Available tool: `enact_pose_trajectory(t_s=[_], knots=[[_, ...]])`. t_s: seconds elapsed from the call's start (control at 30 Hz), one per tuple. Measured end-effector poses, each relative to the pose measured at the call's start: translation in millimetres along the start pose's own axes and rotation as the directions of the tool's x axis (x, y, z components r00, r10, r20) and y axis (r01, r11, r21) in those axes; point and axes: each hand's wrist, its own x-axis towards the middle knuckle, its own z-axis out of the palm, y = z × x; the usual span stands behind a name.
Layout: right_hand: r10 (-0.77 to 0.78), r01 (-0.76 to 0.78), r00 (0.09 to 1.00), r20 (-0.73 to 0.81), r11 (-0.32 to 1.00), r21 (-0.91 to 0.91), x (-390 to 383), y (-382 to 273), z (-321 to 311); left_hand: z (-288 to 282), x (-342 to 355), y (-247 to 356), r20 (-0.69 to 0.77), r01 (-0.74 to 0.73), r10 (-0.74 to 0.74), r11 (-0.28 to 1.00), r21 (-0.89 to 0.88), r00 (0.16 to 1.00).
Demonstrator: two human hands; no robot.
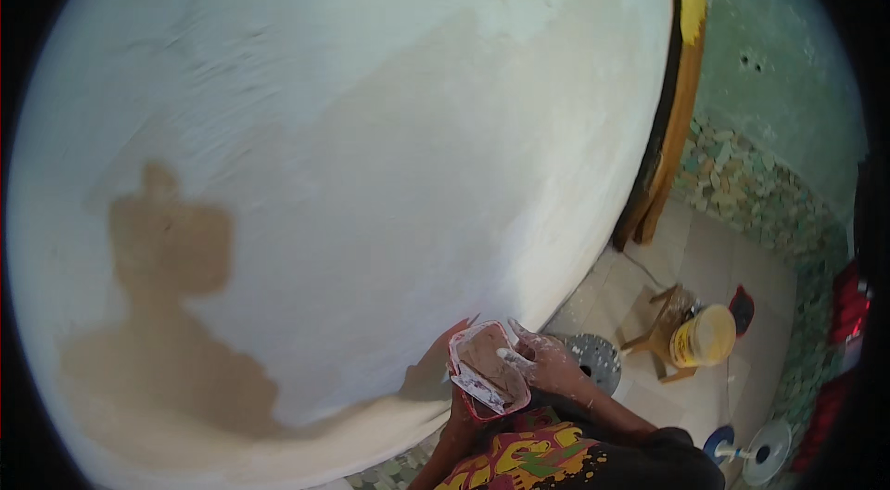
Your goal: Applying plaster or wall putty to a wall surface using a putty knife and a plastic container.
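Close to my body, a small red-rimmed tub (481,411) is tilted. My left hand (460,405) grips it from below and the left, its fingers mostly hidden. Wet beige filler and a flat, filler-smeared piece (484,391) with a whitish edge lie across the tub's mouth. My right hand (551,364), flecked with white, is closed at the tub's right side, its thumb over the filler. What its fingers hold is hidden. Just beyond both hands stands a large white wall (399,212) with beige-toned patches, bearing my shadow.
A wooden door frame (681,110) edges the wall on the right. On the tiled floor are a small wooden stool (654,332), a yellow-and-white bucket (705,339), a grey speckled round object (595,362) and a fan-like round object (768,453). A cable (644,269) crosses the floor.
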Motion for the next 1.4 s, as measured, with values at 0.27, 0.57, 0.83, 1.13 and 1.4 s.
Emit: enact_pose_trajectory(t_s=[0.27, 0.57, 0.83, 1.13, 1.4], knots=[[-0.248, 0.248, 0.969, -0.002, 0.969, -0.007, 28, 23, 4, -28, -31, -12, -0.419, 0.289, -0.294, 0.954, -0.077, 0.859], [-0.017, 0.011, 0.993, 0.116, 0.999, 0.047, 21, 29, 11, -39, -86, -2, -0.656, 0.375, -0.406, 0.906, -0.196, 0.636], [0.04, -0.036, 0.995, 0.095, 0.999, -0.038, 6, 27, 26, -56, -112, 6, -0.72, 0.402, -0.403, 0.897, -0.185, 0.565], [0.096, -0.092, 0.993, 0.068, 0.994, -0.056, 11, 18, 19, -66, -123, -9, -0.777, 0.367, -0.315, 0.923, -0.117, 0.545], [-0.014, 0.041, 0.981, 0.191, 0.99, -0.135, 37, 45, 42, -127, -132, -21, -0.752, 0.279, -0.179, 0.96, 0.006, 0.634]])
